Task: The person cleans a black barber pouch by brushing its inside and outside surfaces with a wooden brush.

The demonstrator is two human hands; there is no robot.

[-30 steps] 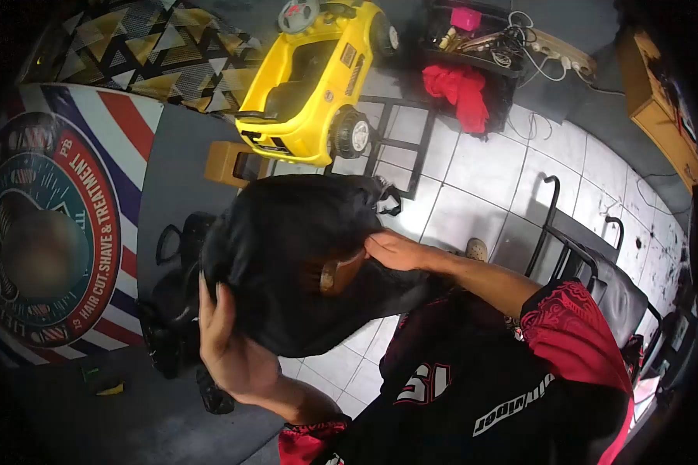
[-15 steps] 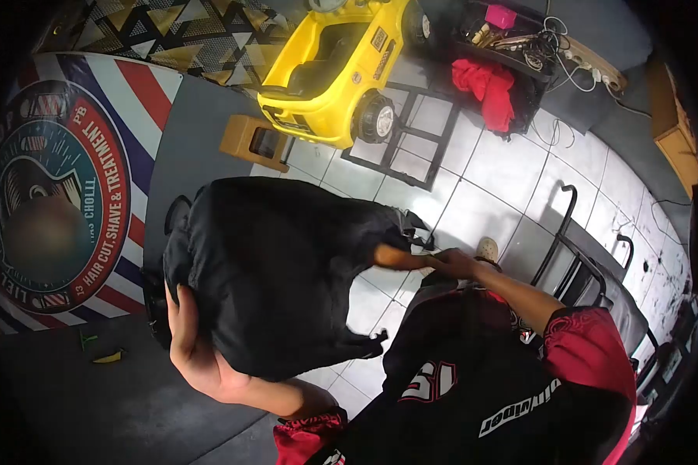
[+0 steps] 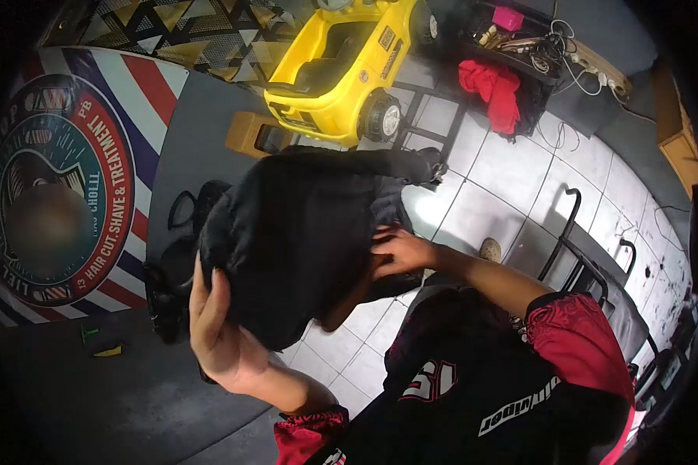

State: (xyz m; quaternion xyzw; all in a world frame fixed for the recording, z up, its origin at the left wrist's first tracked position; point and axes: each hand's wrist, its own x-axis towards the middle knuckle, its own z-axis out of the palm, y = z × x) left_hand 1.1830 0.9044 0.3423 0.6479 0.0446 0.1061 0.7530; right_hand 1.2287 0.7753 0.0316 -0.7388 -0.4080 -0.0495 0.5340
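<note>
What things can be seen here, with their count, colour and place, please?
Fabric item: one, black, between the hands
Toy car: one, yellow, top centre
Box: one, brown, near the car
Cloth: one, red, upper right
Pink container: one, pink, top right
Sign: one, multicoloured, left
Floor tiles: many, white, centre and right
Shoe: one, beige, on the tiles
Left hand: one, bare, item's left side
Right hand: one, bare, item's right side
</note>
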